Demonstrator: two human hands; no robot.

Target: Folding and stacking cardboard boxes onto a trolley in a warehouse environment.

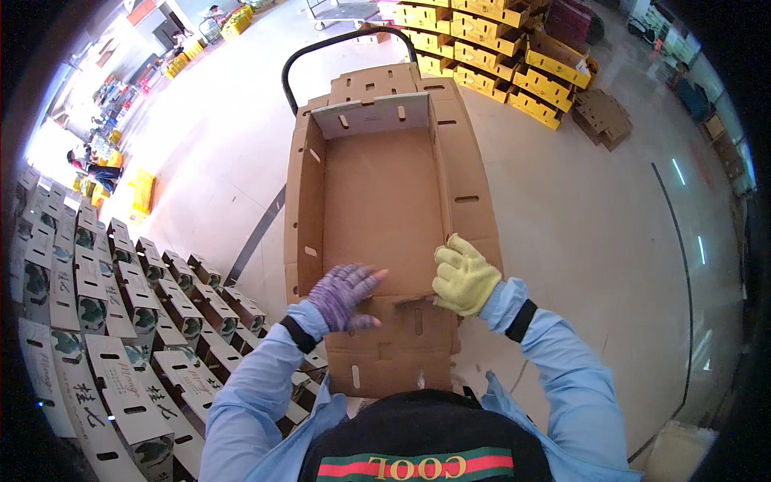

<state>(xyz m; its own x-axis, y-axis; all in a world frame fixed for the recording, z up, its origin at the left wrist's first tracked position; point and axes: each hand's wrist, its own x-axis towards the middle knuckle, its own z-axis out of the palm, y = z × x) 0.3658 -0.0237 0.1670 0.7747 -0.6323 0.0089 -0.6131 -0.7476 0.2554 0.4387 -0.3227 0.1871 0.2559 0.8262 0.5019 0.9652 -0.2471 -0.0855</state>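
Note:
A partly folded brown cardboard box (382,199) lies before me on flat cardboard blanks (467,162). Its far wall and both side walls stand up, while the near end flap (391,343) lies flat toward my body. At the near left corner is my left hand (346,295), in a purple striped glove with bare fingertips, its thumb and fingers apart. My right hand (467,277), in a pale yellow knit glove, is at the near right corner with curled fingers over the side wall's edge; whether it grips the cardboard is hard to tell.
Rows of stacked printed boxes (181,307) fill the left side. A black cart handle (343,36) arches beyond the cardboard. Yellow boxes (482,54) are stacked at the far right, beside folded brown cardboard (601,117) on the floor. A person (99,172) is far off at left.

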